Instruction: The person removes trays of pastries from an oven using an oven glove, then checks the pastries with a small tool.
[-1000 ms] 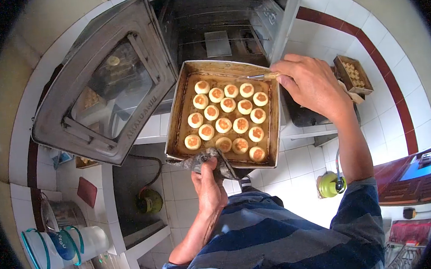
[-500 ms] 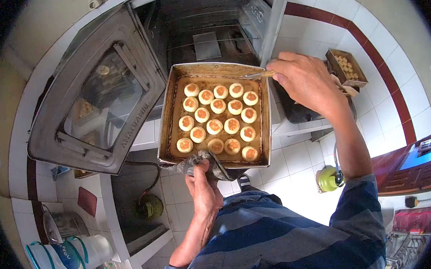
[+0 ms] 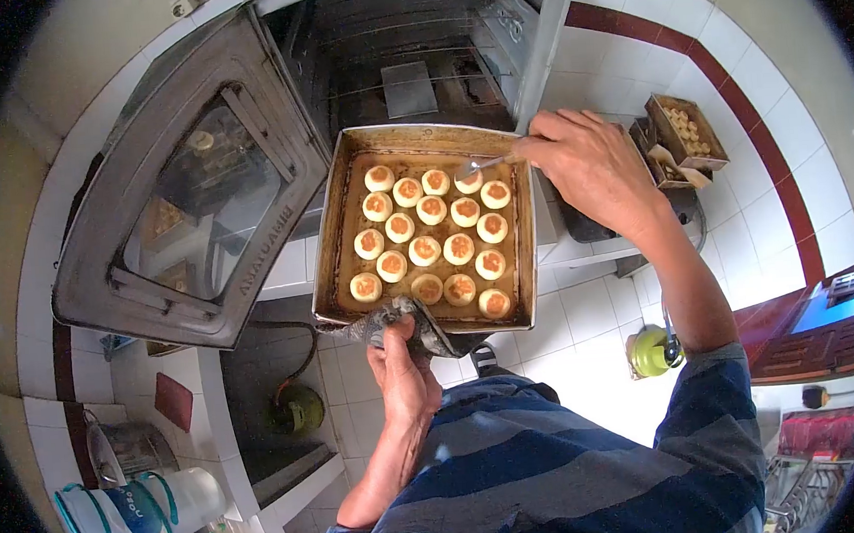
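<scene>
Head view: Past the blue-and-grey striped shirt (image 3: 559, 455) of the wearer, the left hand (image 3: 407, 377) grips the near edge of a square baking pan (image 3: 404, 154) through a bunched grey cloth (image 3: 382, 324), thumb uppermost and fingers closed around it. Small round buns (image 3: 425, 251), pale with browned tops, sit in loose rows across the pan, which is held in front of the oven above the tiled floor (image 3: 590, 324). At the far right corner, the right hand (image 3: 594, 171) pinches a slim brush (image 3: 489, 163) between narrowed fingers, its tip over one bun; whether they touch cannot be told. Beyond, the oven door (image 3: 296, 167) hangs wide to the left, and the dark oven (image 3: 406, 40) gapes with a flat metal plate (image 3: 409, 89) inside. Farther right, beside the tiled wall, another pan (image 3: 702, 160) holds pale rounds.
</scene>
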`<move>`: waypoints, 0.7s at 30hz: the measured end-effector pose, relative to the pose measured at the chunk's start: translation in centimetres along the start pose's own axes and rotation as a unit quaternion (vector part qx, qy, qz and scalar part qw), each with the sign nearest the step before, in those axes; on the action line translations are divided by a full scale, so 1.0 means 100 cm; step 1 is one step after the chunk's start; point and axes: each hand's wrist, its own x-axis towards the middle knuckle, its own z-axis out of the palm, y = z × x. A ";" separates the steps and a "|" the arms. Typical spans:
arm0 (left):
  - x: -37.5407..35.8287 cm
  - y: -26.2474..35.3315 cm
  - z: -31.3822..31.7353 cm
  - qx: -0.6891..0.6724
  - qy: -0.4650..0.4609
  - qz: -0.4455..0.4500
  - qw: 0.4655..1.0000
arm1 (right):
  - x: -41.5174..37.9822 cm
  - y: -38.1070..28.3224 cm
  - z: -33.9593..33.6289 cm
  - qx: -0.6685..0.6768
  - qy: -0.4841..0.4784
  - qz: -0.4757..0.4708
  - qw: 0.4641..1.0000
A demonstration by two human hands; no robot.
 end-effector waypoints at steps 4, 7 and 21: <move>-0.005 0.004 0.011 -0.004 0.022 0.002 1.000 | -0.006 0.004 0.000 -0.001 -0.008 0.011 1.000; -0.001 -0.001 0.005 -0.013 0.017 0.004 1.000 | -0.010 0.007 0.000 -0.008 -0.026 0.022 0.999; 0.000 -0.005 -0.005 -0.007 -0.028 0.010 1.000 | -0.028 -0.026 -0.044 0.094 -0.116 0.057 0.987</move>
